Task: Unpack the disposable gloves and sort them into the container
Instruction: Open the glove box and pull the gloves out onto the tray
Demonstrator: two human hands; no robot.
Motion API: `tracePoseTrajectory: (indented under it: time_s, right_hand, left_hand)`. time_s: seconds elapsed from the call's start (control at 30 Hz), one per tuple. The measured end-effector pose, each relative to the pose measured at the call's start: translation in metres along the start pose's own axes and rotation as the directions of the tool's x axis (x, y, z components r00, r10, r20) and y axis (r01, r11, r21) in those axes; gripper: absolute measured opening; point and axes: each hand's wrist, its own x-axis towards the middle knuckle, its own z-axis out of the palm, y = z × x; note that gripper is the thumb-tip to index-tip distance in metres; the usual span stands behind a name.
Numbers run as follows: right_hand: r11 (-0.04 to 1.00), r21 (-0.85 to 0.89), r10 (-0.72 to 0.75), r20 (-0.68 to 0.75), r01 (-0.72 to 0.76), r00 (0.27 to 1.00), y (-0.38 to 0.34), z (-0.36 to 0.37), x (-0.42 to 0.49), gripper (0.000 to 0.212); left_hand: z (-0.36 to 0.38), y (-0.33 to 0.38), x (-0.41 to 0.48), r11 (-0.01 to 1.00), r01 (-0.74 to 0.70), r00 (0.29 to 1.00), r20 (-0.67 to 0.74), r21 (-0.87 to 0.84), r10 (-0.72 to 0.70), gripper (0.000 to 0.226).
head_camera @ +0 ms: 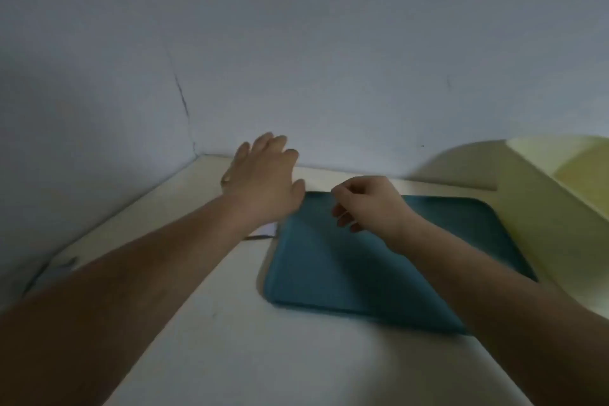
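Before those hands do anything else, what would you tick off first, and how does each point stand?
1. Left hand free: ok, spread flat, palm down, holding nothing.
2. Right hand free: cannot tell, fingers curled loosely over the teal tray.
3. Tray bare and ready: ok, nothing lies on its visible part.
4. Glove pack located: cannot tell, only a pale edge shows under the left wrist.
5. Container within reach: ok, a pale yellow container stands right of the tray.
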Motion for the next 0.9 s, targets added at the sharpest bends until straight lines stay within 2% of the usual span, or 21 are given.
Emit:
tracePoseTrajectory:
  time_s: [0.07, 0.13, 0.27, 0.37, 0.43, 0.5, 0.6, 0.67, 0.7, 0.73, 0.8, 0.9]
  right_hand:
    - [0.999, 0.039, 0.036, 0.012, -0.036, 0.999, 0.000, 0.007, -0.012, 0.025]
    - [0.998, -0.061, 0.021, 0.032, -0.019, 0.999, 0.008, 0.012, -0.018, 0.029]
    - [0.894, -0.440, 0.011, 0.219, 0.089, 0.976, 0.015, 0.025, -0.024, 0.029]
    - [0.718, -0.658, 0.002, 0.327, 0.226, 0.945, 0.020, 0.036, -0.020, 0.035]
    - [0.680, -0.689, 0.003, 0.345, 0.251, 0.939, 0.020, 0.041, -0.015, 0.034]
    - [0.698, -0.673, 0.018, 0.359, 0.245, 0.933, 0.020, 0.043, -0.010, 0.034]
    - [0.852, -0.506, -0.004, 0.254, 0.136, 0.967, 0.017, 0.038, -0.004, 0.032]
    - [0.973, -0.229, -0.018, 0.089, 0.038, 0.996, 0.012, 0.032, -0.003, 0.040]
    - [0.999, -0.053, 0.005, 0.019, -0.004, 1.000, 0.009, 0.028, -0.003, 0.041]
    - [0.990, 0.126, 0.056, -0.005, -0.055, 0.998, 0.003, 0.024, -0.005, 0.042]
    - [0.884, 0.439, 0.147, 0.066, -0.161, 0.987, -0.006, 0.012, -0.005, 0.046]
    - [0.748, 0.625, 0.149, 0.173, -0.225, 0.974, -0.010, -0.004, -0.003, 0.057]
  left_hand:
    - [0.000, -0.011, -0.013, 0.988, 0.151, 0.985, 0.074, 0.038, -0.154, 0.069]
    - [0.006, -0.021, -0.024, 0.977, 0.215, 0.970, 0.116, 0.010, -0.215, 0.070]
    - [0.014, -0.025, -0.033, 0.970, 0.210, 0.975, 0.093, -0.126, -0.199, 0.066]
    - [0.016, -0.027, -0.027, 0.942, 0.266, 0.962, 0.121, -0.207, -0.245, 0.063]
    - [0.019, -0.028, -0.023, 0.945, 0.269, 0.961, 0.110, -0.185, -0.252, 0.062]
    - [0.020, -0.030, -0.021, 0.952, 0.253, 0.967, 0.075, -0.170, -0.243, 0.058]
    - [0.017, -0.031, -0.022, 0.957, 0.212, 0.977, 0.028, -0.198, -0.210, 0.054]
    - [0.009, -0.026, -0.023, 0.981, 0.126, 0.986, -0.093, -0.149, -0.141, 0.054]
    - [0.005, -0.020, -0.022, 0.991, 0.067, 0.983, -0.165, -0.112, -0.085, 0.056]
    - [0.000, -0.011, -0.021, 0.996, 0.006, 0.975, -0.219, -0.084, -0.024, 0.061]
    - [-0.005, 0.015, -0.019, 0.995, -0.089, 0.965, -0.251, -0.047, 0.074, 0.076]
    - [0.008, 0.049, -0.019, 0.979, -0.201, 0.937, -0.296, -0.027, 0.184, 0.093]
